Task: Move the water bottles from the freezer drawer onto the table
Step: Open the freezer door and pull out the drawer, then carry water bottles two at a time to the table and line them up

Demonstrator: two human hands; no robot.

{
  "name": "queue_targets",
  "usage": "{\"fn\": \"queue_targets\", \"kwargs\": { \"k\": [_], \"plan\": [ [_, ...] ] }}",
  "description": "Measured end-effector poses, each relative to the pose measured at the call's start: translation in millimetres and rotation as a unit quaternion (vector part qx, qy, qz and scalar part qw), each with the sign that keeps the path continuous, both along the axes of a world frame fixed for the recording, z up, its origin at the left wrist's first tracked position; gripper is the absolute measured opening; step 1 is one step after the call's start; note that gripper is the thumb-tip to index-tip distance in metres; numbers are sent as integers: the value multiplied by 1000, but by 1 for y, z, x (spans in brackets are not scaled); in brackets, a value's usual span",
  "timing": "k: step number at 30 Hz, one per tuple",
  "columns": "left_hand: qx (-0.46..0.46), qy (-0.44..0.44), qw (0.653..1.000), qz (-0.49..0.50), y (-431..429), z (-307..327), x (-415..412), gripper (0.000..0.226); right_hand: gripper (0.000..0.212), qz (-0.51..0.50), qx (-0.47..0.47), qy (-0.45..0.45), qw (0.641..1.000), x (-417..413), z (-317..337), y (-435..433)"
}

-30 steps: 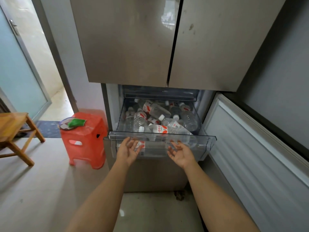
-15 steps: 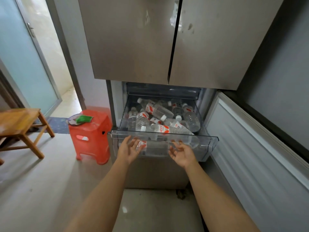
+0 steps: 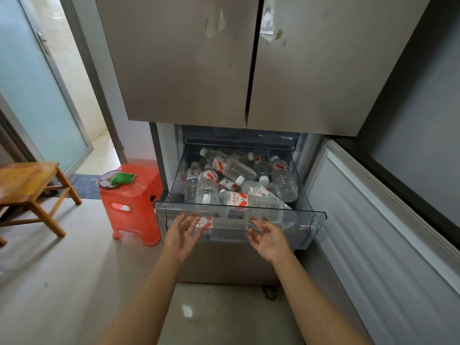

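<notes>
Head view, items logged against the freezer drawer (image 3: pixel 312 215).

1. Freezer drawer: clear plastic, pulled out below the closed upper doors (image 3: pixel 189 58).
2. Water bottles (image 3: pixel 235 168): a loose heap inside the drawer, lying crosswise on one another, white caps, red-and-white labels. None is out yet.
3. Front bottle (image 3: pixel 249 200): on its side just behind the drawer's front wall, the nearest to take.
4. Left hand (image 3: pixel 181 232) and right hand (image 3: pixel 270 239): both empty, fingers spread, palms turned inward, just before the front wall. I cannot tell whether the fingertips touch it.
5. Red stool (image 3: pixel 132 197): left of the drawer.
6. Wooden table (image 3: pixel 25 178): farther left, likely the destination.

Handling, my judgement: full bottles, fairly heavy, thin-walled and perhaps slick with cold. I would grip round the labelled middle, topmost first, since the heap may roll.
</notes>
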State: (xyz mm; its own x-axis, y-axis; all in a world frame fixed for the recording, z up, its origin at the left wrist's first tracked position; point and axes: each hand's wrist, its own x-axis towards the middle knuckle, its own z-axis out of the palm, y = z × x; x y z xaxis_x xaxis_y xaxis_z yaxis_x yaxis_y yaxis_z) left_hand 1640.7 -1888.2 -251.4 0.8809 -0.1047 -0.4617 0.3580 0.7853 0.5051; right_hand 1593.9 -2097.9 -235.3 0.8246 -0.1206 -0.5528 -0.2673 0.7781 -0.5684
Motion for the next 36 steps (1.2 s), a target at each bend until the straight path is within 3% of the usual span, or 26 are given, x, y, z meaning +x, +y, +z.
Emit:
{"fn": "queue_targets", "kwargs": {
  "k": [4,8,10,12,15,19,22,24,28,32,33,36],
  "plan": [
    [-12,5,1000,2,-1,3,-4,16,14,38,-34,14,999,-3,6,-4],
    [2,5,1000,7,-4,15,-10,21,20,160,-161,22,974,-12,25,-18],
    [62,15,998,-7,-3,19,-9,19,22,169,-188,-12,968,-14,41,-29],
    [199,15,980,-25,-1,22,-12,16,20,148,-215,-47,964,-13,58,-40],
    [393,-74,916,19,2,27,-17,14,18,146,-299,-82,939,-3,73,-53],
    [648,-205,733,17,21,34,-9,31,26,210,-449,-76,865,15,75,-51],
    [749,-250,613,-20,33,41,10,34,31,255,-546,-92,793,33,76,-40],
    [787,-267,555,-37,38,46,26,33,32,294,-593,-114,741,47,77,-29],
    [814,-297,488,-101,44,46,60,33,35,354,-648,-116,664,78,79,-8],
    [794,-294,515,-133,49,36,79,29,43,428,-693,-100,572,110,79,8],
    [802,-295,502,-137,49,32,82,36,46,449,-700,-94,548,117,79,11],
    [847,-297,411,-158,45,25,79,52,54,510,-708,-79,482,132,77,16]
  ]
}}
